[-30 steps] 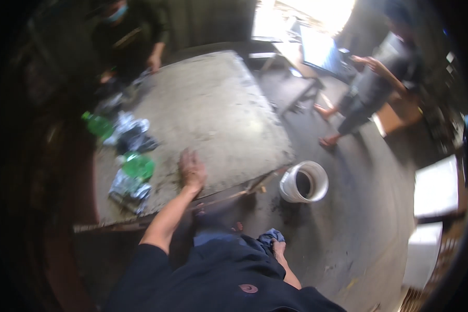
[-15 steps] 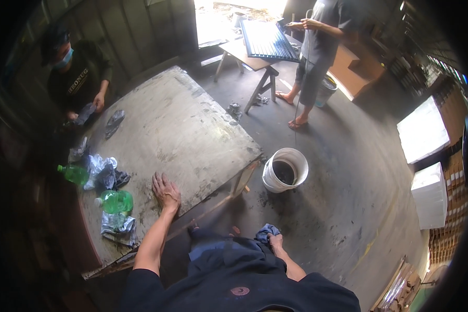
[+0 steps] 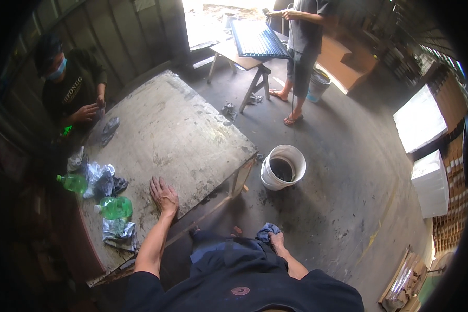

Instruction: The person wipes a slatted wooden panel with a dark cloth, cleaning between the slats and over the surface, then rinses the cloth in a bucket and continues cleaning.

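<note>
My left hand lies flat on the near edge of a worn, stained tabletop, fingers stretched out and holding nothing. Down at my right side, my right hand is closed around a crumpled blue-grey rag. To the left of my left hand, a green bottle lies on its side, with a second green bottle farther left. Crumpled cloths are heaped between them, and a folded silvery cloth sits nearest me. Another dark grey rag rests toward the far left edge.
A white bucket with dark contents stands on the floor right of the table. Across the table is a masked co-worker. Beyond, another person stands by a ribbed dark panel on a trestle table. White blocks line the right.
The view has shifted slightly. The masked co-worker's hands have come together near the table edge, and the standing person's hands have moved. My hands keep their places.
</note>
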`<state>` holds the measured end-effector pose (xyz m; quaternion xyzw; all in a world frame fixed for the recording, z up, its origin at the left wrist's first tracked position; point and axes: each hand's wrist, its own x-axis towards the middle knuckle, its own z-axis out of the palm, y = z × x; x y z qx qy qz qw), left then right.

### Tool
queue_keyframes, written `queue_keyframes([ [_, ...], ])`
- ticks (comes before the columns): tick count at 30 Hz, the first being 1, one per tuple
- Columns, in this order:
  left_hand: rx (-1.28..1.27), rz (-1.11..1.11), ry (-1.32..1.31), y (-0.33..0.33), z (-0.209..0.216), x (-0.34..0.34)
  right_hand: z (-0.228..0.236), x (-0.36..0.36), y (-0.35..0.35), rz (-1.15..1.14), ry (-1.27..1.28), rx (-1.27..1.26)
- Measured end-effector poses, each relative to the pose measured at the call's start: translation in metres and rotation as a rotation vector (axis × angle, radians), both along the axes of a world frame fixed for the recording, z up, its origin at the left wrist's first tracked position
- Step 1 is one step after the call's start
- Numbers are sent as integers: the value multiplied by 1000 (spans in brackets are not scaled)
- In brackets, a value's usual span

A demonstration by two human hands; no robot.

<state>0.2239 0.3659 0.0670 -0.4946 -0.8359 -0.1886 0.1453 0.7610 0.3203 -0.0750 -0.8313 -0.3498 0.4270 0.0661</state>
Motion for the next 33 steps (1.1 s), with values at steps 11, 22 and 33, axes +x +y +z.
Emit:
queue_keyframes([
  [11, -27, 56, -23, -1, -5, 0, -2, 0, 7, 15, 33, 64],
  [22, 30, 29, -118, -3, 6, 11, 25, -3, 10, 74, 74, 103],
  [33, 38, 20, -104, 7, 9, 10, -20, 18, 15, 122, 5, 146],
])
